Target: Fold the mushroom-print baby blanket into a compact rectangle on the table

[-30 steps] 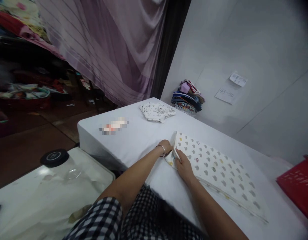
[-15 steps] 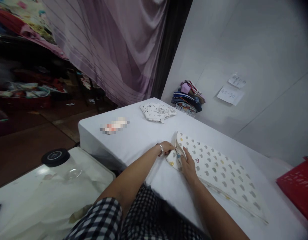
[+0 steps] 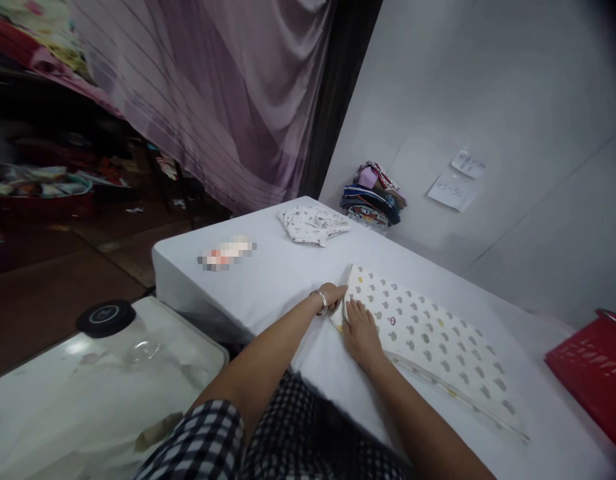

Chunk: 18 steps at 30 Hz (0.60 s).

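Observation:
A long, folded white cloth [image 3: 428, 340] with small grey, yellow and red figures lies on the white-covered table [image 3: 273, 287]. My left hand [image 3: 332, 295], with a silver bracelet at the wrist, grips the cloth's left end; its fingertips are partly hidden. Right beside it, my right hand [image 3: 361, 333] rests palm down on top of the same end, fingers stretched out. A lower layer of the cloth pokes out a little beneath my hands. Farther back on the table sits a crumpled white patterned garment [image 3: 313, 225].
A blurred-out item [image 3: 227, 253] lies at the table's left. Left of me is a white surface [image 3: 183, 340] with a round black lid [image 3: 106, 318]. Folded clothes [image 3: 372, 200] are stacked by the wall, a red bag [image 3: 593, 373] stands right, and a purple curtain [image 3: 228, 100] hangs behind.
My right hand has gone from holding the cloth's raised, parted edge to lying flat on top of it. The cloth's left end now lies flatter. The view has shifted slightly.

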### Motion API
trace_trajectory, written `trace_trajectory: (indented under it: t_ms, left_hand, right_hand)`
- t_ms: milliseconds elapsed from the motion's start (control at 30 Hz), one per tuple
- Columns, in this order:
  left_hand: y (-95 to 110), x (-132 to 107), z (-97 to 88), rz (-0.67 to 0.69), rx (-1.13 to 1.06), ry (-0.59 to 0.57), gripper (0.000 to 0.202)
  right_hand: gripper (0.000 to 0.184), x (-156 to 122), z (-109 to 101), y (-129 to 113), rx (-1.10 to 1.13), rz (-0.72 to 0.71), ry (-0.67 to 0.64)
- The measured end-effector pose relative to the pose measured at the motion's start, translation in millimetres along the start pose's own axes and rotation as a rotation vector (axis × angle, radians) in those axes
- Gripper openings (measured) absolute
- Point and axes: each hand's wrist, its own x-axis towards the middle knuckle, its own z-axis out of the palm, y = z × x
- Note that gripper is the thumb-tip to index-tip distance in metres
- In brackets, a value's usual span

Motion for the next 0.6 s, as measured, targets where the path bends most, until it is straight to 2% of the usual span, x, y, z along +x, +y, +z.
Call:
trace_trajectory:
  t_ms: [67, 133, 233, 333, 433, 600]
  left_hand:
    - [0, -1, 0.4, 0.021, 0.021, 0.029, 0.055]
    - [0, -1, 2.2, 0.049, 0.05, 0.068, 0.045]
    - [0, 1, 6.2, 0.058, 0.082, 0.106, 0.035]
    - [0, 3, 10.1, 0.065, 0.121, 0.136, 0.033]
    - [-1, 4, 12.8, 0.074, 0.16, 0.158, 0.031]
    - [-1, 0, 14.4, 0.086, 0.2, 0.202, 0.028]
  right_hand:
    - [0.054, -1, 0, 1, -0.004, -0.008, -0.009]
    - [0.056, 0, -2, 4, 0.045, -0.012, -0.03]
    - [0.054, 7, -12, 14, 0.235, 0.016, -0.105]
    - [0.049, 24, -23, 25, 0.39, 0.07, -0.041]
    - [0.049, 40, -22, 30, 0.274, 0.061, 0.052]
    - [0.048, 45, 1, 29, 0.061, 0.055, 0.002]
